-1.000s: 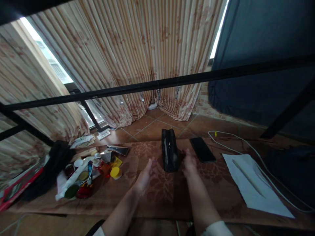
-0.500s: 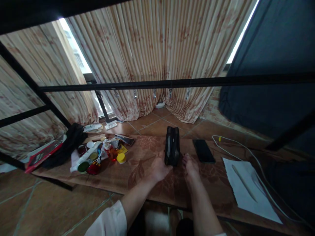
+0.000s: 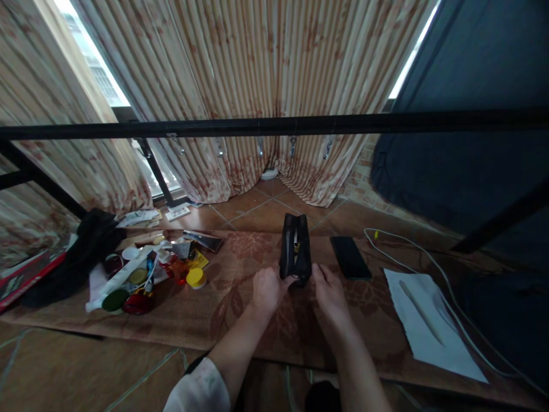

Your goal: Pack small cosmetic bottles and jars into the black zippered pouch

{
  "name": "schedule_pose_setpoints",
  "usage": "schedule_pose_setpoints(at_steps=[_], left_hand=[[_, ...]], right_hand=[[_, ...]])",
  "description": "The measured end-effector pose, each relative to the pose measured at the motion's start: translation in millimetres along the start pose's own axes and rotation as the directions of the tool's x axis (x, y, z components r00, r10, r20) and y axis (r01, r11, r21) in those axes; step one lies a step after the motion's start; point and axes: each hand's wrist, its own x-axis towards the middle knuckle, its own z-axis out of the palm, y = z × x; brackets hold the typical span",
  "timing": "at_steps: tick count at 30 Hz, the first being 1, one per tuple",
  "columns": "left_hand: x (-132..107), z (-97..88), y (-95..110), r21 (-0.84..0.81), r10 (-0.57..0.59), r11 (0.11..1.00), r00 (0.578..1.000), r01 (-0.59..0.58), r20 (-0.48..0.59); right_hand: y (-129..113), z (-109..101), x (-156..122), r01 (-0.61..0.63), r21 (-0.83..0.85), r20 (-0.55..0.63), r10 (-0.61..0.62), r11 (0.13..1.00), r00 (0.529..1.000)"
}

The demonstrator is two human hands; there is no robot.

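A black zippered pouch (image 3: 304, 252) stands on the brown patterned cloth in front of me. Its top gapes along the middle, and small gold-coloured and pale details show in the gap. My left hand (image 3: 268, 289) is closed on the pouch's near left end, with fingertips reaching beneath the front edge. At the near right corner my right hand (image 3: 329, 290) has its fingers curled against the pouch's side; some of those fingertips are hidden. A black smartphone (image 3: 350, 257) lies flat just right of the pouch.
Left lies a pile of small bottles and tubes with a yellow-lidded jar (image 3: 196, 278). Black fabric (image 3: 71, 266) sits farther left. On the right are white paper (image 3: 412, 335) with a pale stick (image 3: 422, 312) and a white cable (image 3: 444, 274). A black metal bar (image 3: 240, 126) crosses ahead.
The pouch's top has parted, showing its inside. My right hand has come in against the pouch's right side, and my left has shifted at its near end. The view has tilted and moved.
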Motion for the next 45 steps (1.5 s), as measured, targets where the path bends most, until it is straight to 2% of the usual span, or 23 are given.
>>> schedule_pose_setpoints(at_steps=[3,6,8,11,15,21,33,38,42,45], left_hand=[[4,-0.4,-5,0.005,0.018,1.0,1.0,-0.018,0.018],[5,-1.2,-7,-0.01,0.05,0.999,0.998,-0.05,0.036],[5,-1.9,-7,-0.028,0.074,0.997,0.996,-0.072,0.046],[4,-2.5,-8,-0.063,0.108,0.993,0.992,-0.103,0.069],[5,-1.3,-13,-0.121,0.143,0.984,0.985,-0.131,0.094],[4,4.3,-21,-0.134,0.135,0.984,0.984,-0.119,0.116],[0,14.4,-21,0.049,0.104,0.993,0.985,-0.111,0.135],[2,14.1,-19,0.117,0.098,0.986,0.986,-0.115,0.136],[3,12.1,-21,0.15,0.113,0.98,0.984,-0.134,0.139],[4,9.7,-23,0.164,0.134,0.974,0.98,-0.158,0.148]], right_hand=[[-14,-4,-5,0.036,0.078,0.016,-0.037,0.996,0.999],[-25,-9,-10,0.161,0.158,0.054,-0.171,0.974,0.984],[-28,-11,-13,0.244,0.109,0.057,-0.251,0.964,0.966],[-28,-9,-13,0.308,-0.024,0.044,-0.307,0.951,0.951],[-22,-5,-10,0.334,-0.136,0.039,-0.332,0.933,0.942],[-18,-1,-6,0.344,-0.151,-0.024,-0.351,0.927,0.936],[-17,3,-6,0.368,-0.166,-0.051,-0.38,0.915,0.923],[-19,3,-6,0.41,-0.21,-0.082,-0.434,0.887,0.897],[-18,2,-6,0.312,-0.169,-0.044,-0.323,0.935,0.945],[-17,-1,-7,0.165,-0.331,-0.017,-0.181,0.929,0.983]])
